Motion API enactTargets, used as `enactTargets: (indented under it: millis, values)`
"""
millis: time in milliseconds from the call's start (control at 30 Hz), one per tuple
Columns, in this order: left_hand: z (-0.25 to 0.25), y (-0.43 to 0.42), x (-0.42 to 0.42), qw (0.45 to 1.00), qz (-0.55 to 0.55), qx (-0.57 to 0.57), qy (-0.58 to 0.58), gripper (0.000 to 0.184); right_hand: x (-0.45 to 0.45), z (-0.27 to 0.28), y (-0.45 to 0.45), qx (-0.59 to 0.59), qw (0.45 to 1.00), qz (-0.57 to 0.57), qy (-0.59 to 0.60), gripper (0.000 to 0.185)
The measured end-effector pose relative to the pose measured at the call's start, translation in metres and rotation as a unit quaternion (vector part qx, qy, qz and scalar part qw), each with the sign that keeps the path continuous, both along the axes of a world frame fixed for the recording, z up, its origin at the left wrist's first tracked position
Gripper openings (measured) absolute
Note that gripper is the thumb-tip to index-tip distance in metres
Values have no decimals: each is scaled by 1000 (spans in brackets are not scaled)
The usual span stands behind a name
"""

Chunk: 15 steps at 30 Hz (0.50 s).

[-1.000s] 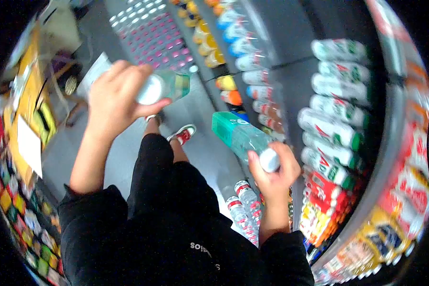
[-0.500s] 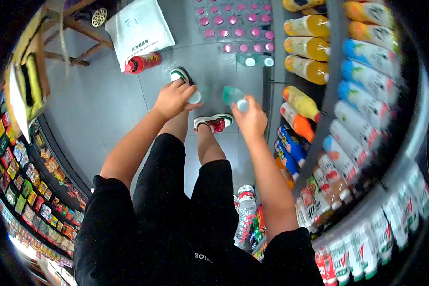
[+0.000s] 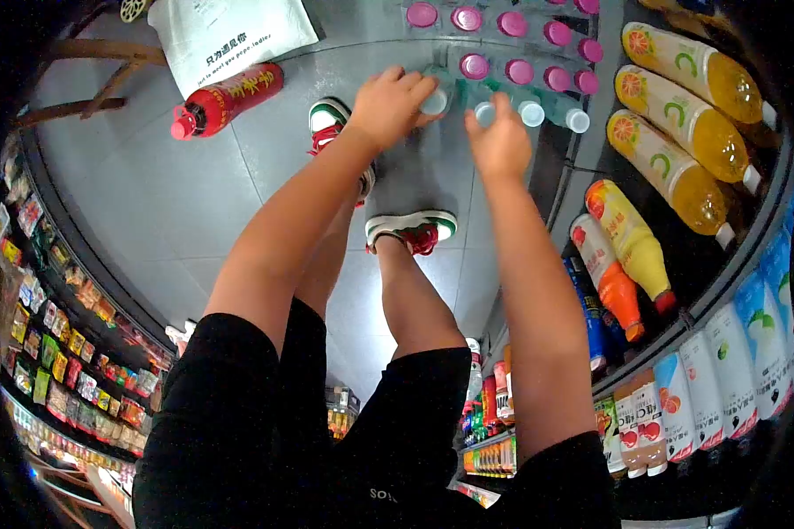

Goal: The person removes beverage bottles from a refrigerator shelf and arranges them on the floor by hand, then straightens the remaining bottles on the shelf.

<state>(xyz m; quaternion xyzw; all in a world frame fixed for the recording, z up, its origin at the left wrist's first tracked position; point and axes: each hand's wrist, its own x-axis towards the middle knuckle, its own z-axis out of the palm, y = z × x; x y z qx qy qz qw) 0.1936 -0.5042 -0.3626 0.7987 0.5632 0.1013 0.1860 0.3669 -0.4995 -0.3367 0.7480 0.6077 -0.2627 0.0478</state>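
Note:
My left hand [image 3: 395, 108] is closed around a clear greenish plastic bottle [image 3: 444, 81] with a white cap. To its right, my right hand [image 3: 500, 148] grips a second bottle of the same kind by its upper part, and the white cap [image 3: 484, 114] shows at the fingertips. Beside that one stand two more white-capped bottles [image 3: 556, 104], in line with the front of the rows of pink-capped bottles [image 3: 513, 70]. My fingers hide part of both held bottles. Whether the held bottles touch the floor, I cannot tell.
A red bottle [image 3: 231, 99] lies on the grey tiled floor [image 3: 194, 194] by a white printed bag [image 3: 229, 40]. Shelves with yellow drink bottles [image 3: 679, 172] and cartons [image 3: 701, 383] line the right side. Snack packets [image 3: 79, 353] fill the left racks. My shoes [image 3: 412, 229] are below my hands.
Both hands have moved forward with their bottles, bringing them up to the white-capped pair at the front of the rows. The view has shifted closer to the bottles.

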Motion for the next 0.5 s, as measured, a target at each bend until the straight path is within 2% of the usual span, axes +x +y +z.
enactTargets:
  millis: [300, 467, 500]
  values:
    - [-24, 5, 10, 999, 44, -20, 9, 44, -9, -16, 11, -10, 1000, -1, -1, 43]
    - [-16, -1, 20, 996, 80, -26, 16, 49, -11, -9, 14, -29, 1000, -5, 0, 46]
    - [-11, 0, 22, 993, 84, -73, 25, 53, -11, -6, 12, -16, 1000, -6, -4, 46]
